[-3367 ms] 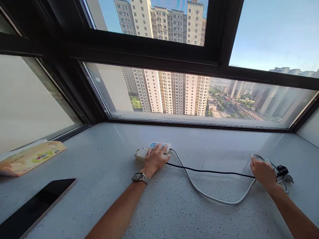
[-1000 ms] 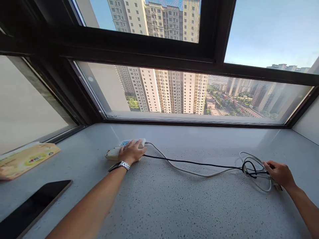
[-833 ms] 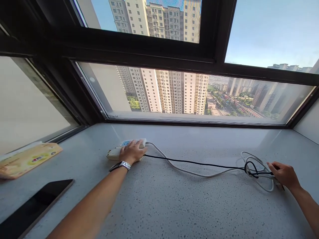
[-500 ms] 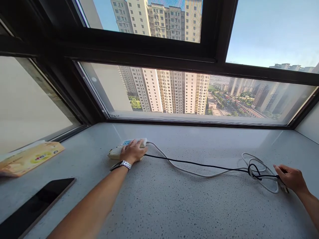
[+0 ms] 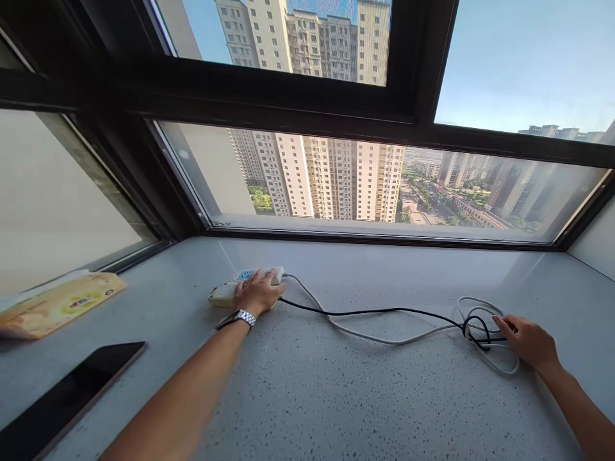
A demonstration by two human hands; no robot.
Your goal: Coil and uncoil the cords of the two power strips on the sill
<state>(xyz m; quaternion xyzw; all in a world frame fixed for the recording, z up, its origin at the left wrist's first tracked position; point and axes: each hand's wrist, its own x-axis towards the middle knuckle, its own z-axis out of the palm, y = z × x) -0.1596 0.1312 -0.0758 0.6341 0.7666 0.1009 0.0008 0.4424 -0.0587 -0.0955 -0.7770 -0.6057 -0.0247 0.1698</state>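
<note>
On the left of the sill lie two power strips side by side: a white power strip (image 5: 277, 274) with a blue socket face and a cream power strip (image 5: 221, 296). My left hand (image 5: 255, 292) is over both, its fingers wrapped across them. From the strips a black cable (image 5: 355, 313) and a grey-white cable (image 5: 384, 340) run right into a loose knot of loops (image 5: 473, 333). Beyond the knot, my right hand (image 5: 531, 344) is closed on the black cable near its end. Whatever plug is in that palm is hidden by the fingers.
A black phone (image 5: 72, 397) lies at the lower left. Behind it is a yellow tissue pack (image 5: 67, 304). Dark window frames (image 5: 365, 241) border the speckled sill (image 5: 336, 397) at the back and left, and a white wall (image 5: 596, 230) stands at the right.
My right hand has moved left, bringing the cable loops with it, and the black cable now bows with slack. The plug prongs once visible below it are hidden. My left hand stays on the strips.
</note>
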